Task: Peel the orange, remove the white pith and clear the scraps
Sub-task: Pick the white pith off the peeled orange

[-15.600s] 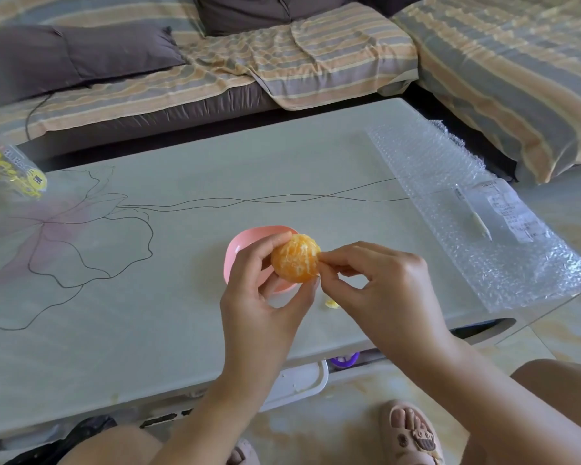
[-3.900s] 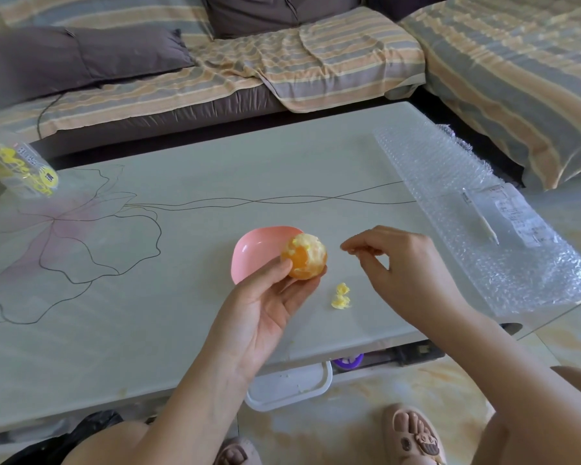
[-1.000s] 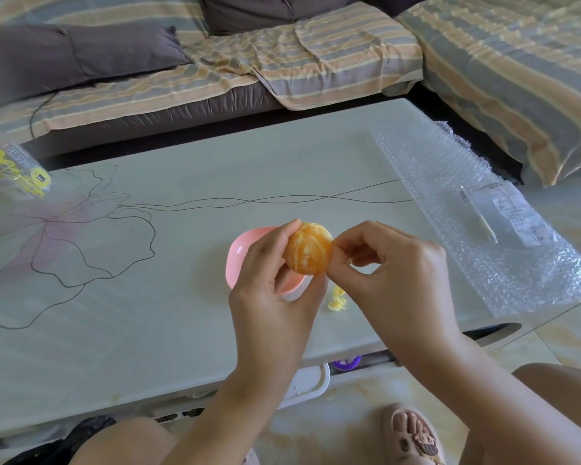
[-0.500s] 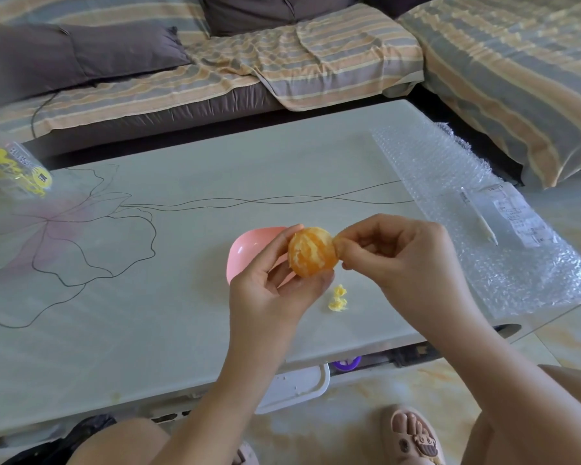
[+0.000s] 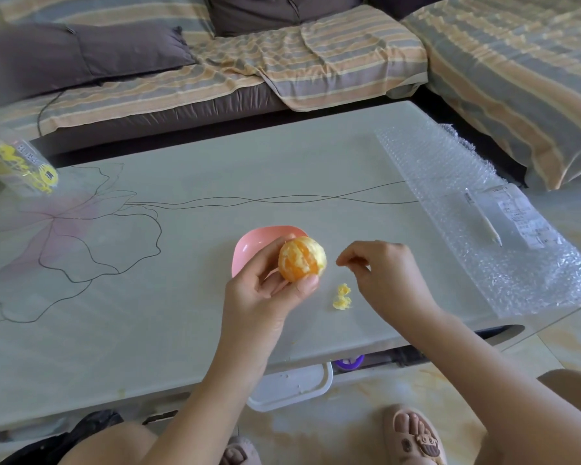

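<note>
My left hand (image 5: 265,297) grips a peeled orange (image 5: 302,260) above the table, thumb below and fingers behind it. White pith streaks still show on its flesh. My right hand (image 5: 379,273) hovers a short way to the right of the orange, apart from it, with fingertips pinched together; whether a pith strand is between them is too small to tell. A small pile of yellowish pith scraps (image 5: 342,297) lies on the table between my hands. A pink dish (image 5: 249,246) sits behind the orange, partly hidden by my left hand.
A sheet of bubble wrap (image 5: 477,209) with a paper label and a thin white stick covers the table's right end. A clear packet with yellow print (image 5: 17,162) lies at the far left. Striped sofas border the pale table (image 5: 148,297) behind and right.
My right hand has pulled away from the orange to the right and down. My left hand has lowered the orange slightly and turned it.
</note>
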The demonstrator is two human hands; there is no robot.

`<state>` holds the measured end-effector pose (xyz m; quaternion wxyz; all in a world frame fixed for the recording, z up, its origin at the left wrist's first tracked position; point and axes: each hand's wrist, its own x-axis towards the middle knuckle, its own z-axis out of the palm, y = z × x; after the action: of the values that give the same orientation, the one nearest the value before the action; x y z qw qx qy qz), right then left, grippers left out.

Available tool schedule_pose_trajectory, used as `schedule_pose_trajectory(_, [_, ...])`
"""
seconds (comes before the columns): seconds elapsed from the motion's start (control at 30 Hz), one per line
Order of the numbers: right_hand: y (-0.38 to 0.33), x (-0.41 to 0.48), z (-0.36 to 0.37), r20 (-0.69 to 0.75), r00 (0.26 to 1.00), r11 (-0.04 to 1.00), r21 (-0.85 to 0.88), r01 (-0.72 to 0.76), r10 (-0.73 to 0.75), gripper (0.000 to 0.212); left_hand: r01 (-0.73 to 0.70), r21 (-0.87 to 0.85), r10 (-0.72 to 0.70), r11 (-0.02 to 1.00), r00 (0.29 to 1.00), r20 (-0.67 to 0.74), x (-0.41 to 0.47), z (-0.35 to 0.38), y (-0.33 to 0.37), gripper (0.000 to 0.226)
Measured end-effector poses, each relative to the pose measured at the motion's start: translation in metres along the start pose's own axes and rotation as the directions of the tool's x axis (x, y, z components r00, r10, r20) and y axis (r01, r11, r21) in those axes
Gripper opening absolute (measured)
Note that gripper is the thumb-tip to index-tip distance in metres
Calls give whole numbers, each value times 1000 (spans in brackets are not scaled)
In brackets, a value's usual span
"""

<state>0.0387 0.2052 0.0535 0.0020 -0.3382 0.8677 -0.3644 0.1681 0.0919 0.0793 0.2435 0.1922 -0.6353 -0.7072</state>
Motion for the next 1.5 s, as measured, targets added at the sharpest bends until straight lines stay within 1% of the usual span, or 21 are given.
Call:
schedule_pose_trajectory(0.07, [5, 0, 7, 60, 998, 998, -50, -31, 34, 30, -23, 26, 24, 999, 1000, -11, -1, -2, 0, 48])
schedule_pose_trajectory(0.13, [7, 1, 10, 86, 994, 993, -103, -52, 61, 29, -48, 64, 49, 997, 998, -24, -2, -2, 0, 48])
schedule_pose_trajectory(0.2, [5, 0, 10, 75, 995, 989, -135, -52, 62, 25, -68, 100, 72, 993, 997, -32, -3, -1, -1, 49])
schedule_pose_trajectory(0.3, [2, 0, 4, 20, 1000, 987, -158, 21, -18, 16, -89, 142, 96, 986, 995, -37, -4, -1, -2, 49])
schedule_pose_trajectory(0.37, [-1, -2, -1, -35, 997, 990, -121, 69, -74, 20, -99, 160, 106, 982, 994, -36, -4, -2, -3, 47])
schedule_pose_trajectory(0.43, [-3, -3, -7, -77, 991, 994, -48, 102, -106, 23, -96, 170, 102, 981, 994, -30, -3, -2, -2, 45])
schedule_pose_trajectory(0.53, [-4, -4, -17, -101, 987, 991, 16, 130, -128, 18, -68, 171, 71, 983, 997, -11, -2, -1, -4, 43])
schedule_pose_trajectory(0.63, [-5, -5, -25, -168, 960, 973, 20, 229, -222, 14, -64, 182, 63, 981, 998, 11, 0, 0, -5, 40])
schedule_pose_trajectory(0.73, [-10, -7, -31, -194, 926, 940, 49, 338, -323, 12, -58, 216, 56, 975, 998, 20, 2, 1, -7, 41])
schedule_pose_trajectory(0.83, [-14, -10, -34, -171, 865, 870, 65, 488, -472, 13, -63, 265, 57, 962, 998, 31, 4, 3, -9, 44])
schedule_pose_trajectory(0.93, [-15, -12, -34, -111, 807, 811, 13, 585, -580, 19, -48, 300, 44, 953, 999, 20, 5, 4, -10, 35])
schedule_pose_trajectory(1.03, [-15, -13, -33, -91, 796, 801, -23, 599, -598, 19, -66, 378, 65, 923, 998, 15, 4, 5, -9, 31])
schedule_pose_trajectory(1.13, [-15, -13, -31, -102, 788, 795, -73, 602, -607, 13, -89, 438, 98, 895, 995, 2, 3, 4, -8, 30])
schedule_pose_trajectory(1.3, [-18, -15, -29, -133, 783, 794, -130, 594, -607, 8, -133, 508, 144, 851, 989, 19, 0, 5, -4, 37])
schedule_pose_trajectory(1.5, [-21, -16, -22, -183, 786, 806, -177, 565, -591, 8, -147, 516, 155, 844, 988, 28, -2, 6, 0, 29])
